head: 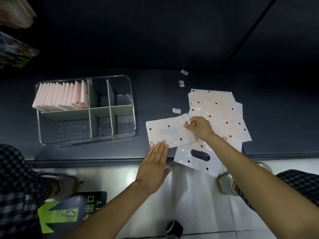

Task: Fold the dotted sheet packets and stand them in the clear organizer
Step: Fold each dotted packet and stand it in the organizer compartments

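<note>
Dotted sheet packets, folded (60,96): a row standing upright in the rear left compartment of the clear organizer (132,118), which sits left on the dark tabletop (155,83), its other compartments bare. One flat packet (170,132) near the front edge: left hand (153,164) presses its near corner with straight fingers; right hand (200,126) pinches its right edge. Loose pile of unfolded packets (219,111) at right, one overhanging the front edge; three small labels (181,83) behind.
</note>
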{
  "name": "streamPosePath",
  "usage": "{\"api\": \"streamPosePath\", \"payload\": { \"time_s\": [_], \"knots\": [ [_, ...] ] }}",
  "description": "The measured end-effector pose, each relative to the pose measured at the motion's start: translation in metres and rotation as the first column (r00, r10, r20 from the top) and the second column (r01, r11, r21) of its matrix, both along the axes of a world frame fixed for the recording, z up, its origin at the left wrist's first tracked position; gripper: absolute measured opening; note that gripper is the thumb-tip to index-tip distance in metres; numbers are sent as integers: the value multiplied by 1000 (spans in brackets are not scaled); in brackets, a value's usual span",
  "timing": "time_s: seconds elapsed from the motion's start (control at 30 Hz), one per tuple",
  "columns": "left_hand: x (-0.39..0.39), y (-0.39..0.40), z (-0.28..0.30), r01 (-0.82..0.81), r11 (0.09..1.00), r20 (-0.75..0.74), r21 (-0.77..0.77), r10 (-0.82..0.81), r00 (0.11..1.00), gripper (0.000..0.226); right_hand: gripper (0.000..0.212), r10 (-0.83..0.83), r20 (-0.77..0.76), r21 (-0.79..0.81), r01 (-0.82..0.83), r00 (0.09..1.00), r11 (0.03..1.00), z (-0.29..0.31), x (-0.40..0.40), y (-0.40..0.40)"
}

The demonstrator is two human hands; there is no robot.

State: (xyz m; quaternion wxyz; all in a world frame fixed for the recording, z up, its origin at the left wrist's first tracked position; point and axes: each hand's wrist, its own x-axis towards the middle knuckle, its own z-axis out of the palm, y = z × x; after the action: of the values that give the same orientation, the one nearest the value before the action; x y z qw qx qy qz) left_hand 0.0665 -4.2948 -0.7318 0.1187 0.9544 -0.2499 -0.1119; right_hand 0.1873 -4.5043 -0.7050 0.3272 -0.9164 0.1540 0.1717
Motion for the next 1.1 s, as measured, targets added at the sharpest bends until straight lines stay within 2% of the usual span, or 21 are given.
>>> {"api": "streamPosePath", "payload": {
  "time_s": [0.07, 0.13, 0.17, 0.23, 0.3, 0.33, 0.4, 0.53, 0.6, 0.7, 0.77, 0.87, 1.0, 1.03, 1.1],
  "knots": [
    [-3, 1, -3, 13, 999, -10, 30, -13, 1000, 75, 20, -38, 23, -20, 38, 999, 999, 4, -5, 4],
    [-3, 1, -4, 10, 999, -15, 44, -9, 1000, 77, 22, -18, 201, -153, 50, 980, 987, 9, -22, 12],
    [-3, 1, -3, 1, 999, -13, 46, -1, 1000, 78, 25, 81, 315, -239, -4, 946, 971, 9, -35, 18],
    [-3, 1, -2, -14, 998, -5, 56, 14, 1000, 80, 38, 426, 400, -380, -275, 812, 883, 6, -67, 33],
    [-3, 2, -2, -10, 996, -18, 86, 11, 1000, 79, 54, 731, 289, -490, -561, 618, 667, -5, -98, 38],
    [-3, 3, -2, -3, 995, -24, 102, 6, 1000, 77, 61, 803, 183, -515, -640, 567, 570, -10, -108, 35],
    [-1, 7, -2, -2, 992, -21, 128, 5, 1000, 77, 72, 824, 13, -536, -692, 566, 484, -15, -118, 15],
    [2, 22, 2, 10, 982, -19, 186, -6, 1000, 73, 74, 741, -53, -572, -629, 669, 527, -12, -122, -26],
    [4, 25, 4, 18, 980, -29, 196, -13, 1000, 71, 69, 722, 14, -586, -579, 692, 567, -4, -120, -30],
    [6, 25, 6, 14, 982, -40, 188, -7, 999, 69, 38, 638, 225, -514, -467, 737, 720, 6, -105, -18],
    [9, 24, 8, 13, 982, -50, 188, -4, 999, 68, 25, 596, 308, -471, -425, 741, 773, 10, -93, -6],
    [13, 25, 13, 7, 987, -77, 160, 5, 997, 64, 15, 689, 299, -535, -482, 660, 694, 13, -82, 5],
    [20, 22, 20, -49, 997, -70, 51, 53, 996, 58, 26, 824, 152, -748, -481, 545, 457, 15, -72, 10],
    [23, 21, 22, -74, 997, -56, 22, 75, 996, 58, 27, 839, 152, -763, -477, 523, 436, 15, -70, 11],
    [28, 22, 23, -122, 992, -39, -46, 120, 992, 60, 26, 836, 201, -740, -480, 510, 471, 16, -70, 12]
  ]
}}
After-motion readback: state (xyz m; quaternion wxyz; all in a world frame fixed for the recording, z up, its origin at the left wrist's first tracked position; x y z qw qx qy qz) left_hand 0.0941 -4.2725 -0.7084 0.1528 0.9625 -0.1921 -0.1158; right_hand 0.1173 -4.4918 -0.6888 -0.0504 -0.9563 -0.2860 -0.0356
